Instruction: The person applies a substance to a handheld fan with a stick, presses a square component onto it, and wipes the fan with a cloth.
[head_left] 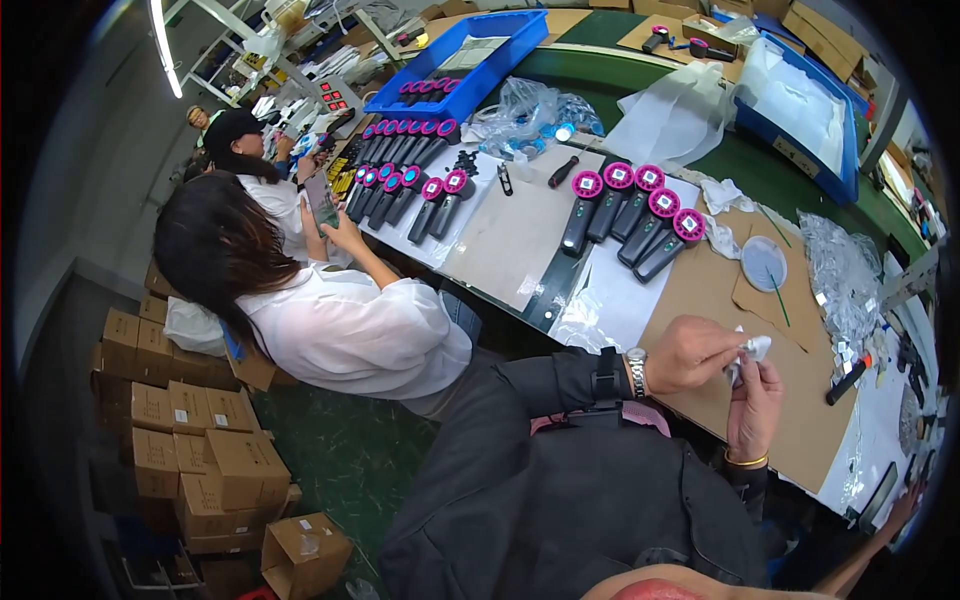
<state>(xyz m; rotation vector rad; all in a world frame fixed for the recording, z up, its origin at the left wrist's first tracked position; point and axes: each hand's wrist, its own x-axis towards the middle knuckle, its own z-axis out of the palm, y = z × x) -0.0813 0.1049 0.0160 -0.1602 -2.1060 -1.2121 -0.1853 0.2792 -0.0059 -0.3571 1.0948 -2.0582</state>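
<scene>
Over the brown cardboard sheet [690, 290], both hands meet at a small crumpled white tissue-like piece [757, 348]. My left hand [688, 355], with a metal watch at its wrist, pinches it from the left. Fingers of my right hand [755, 405], above a gold bracelet, close on it from below. Whether anything lies inside the white piece is hidden. Several black handheld devices [632, 222] with magenta round heads lie beyond my hands. A shallow white dish [763, 262] with a thin green stick across it rests on the cardboard.
A tool with a black and orange handle [850, 380] lies at the right, beside clear plastic bags [840, 280]. Farther off are a screwdriver [563, 172], blue trays [470, 60] and more devices [400, 195]. A co-worker [330, 320] holding a phone sits to the left, near stacked cartons [245, 470].
</scene>
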